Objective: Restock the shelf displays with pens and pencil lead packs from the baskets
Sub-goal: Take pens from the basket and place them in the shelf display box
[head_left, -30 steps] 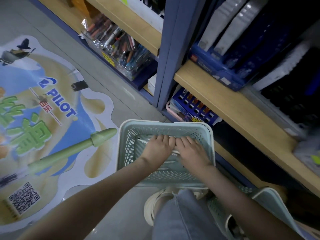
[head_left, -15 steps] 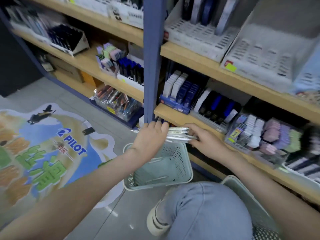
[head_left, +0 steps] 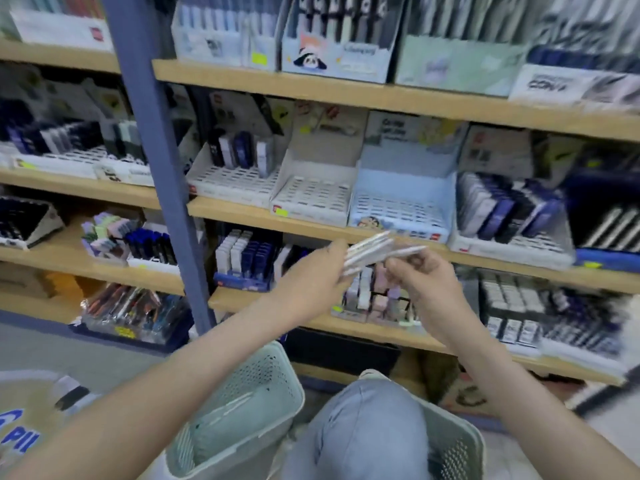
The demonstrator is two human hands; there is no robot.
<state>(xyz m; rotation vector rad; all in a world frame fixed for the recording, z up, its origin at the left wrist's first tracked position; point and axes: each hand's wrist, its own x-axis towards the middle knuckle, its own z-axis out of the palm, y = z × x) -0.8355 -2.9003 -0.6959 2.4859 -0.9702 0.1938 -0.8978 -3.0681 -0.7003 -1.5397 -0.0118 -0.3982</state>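
Moved: pens (head_left: 372, 251) lifted from green basket (head_left: 263, 386) to shelf height. Left hand (head_left: 311, 280) grips the bundle, right hand (head_left: 420, 277) pinches its far end, just below the empty white tray (head_left: 313, 197); basket well below it. Risk: fanned bundle, loosely held; a pen may slip out.

The shelf boards (head_left: 311, 88) look to us like pale matt wood, the upright post (head_left: 152, 168) on the left like smooth blue-painted metal. We take the display trays (head_left: 311, 199) for white matt card. The pens (head_left: 370, 252) are white plastic, slightly glossy. The near left basket (head_left: 263, 386) is pale green perforated plastic, matt. Our knee (head_left: 360, 431) is in faded denim cloth. Low on the left, packets (head_left: 131, 310) shine in clear film.
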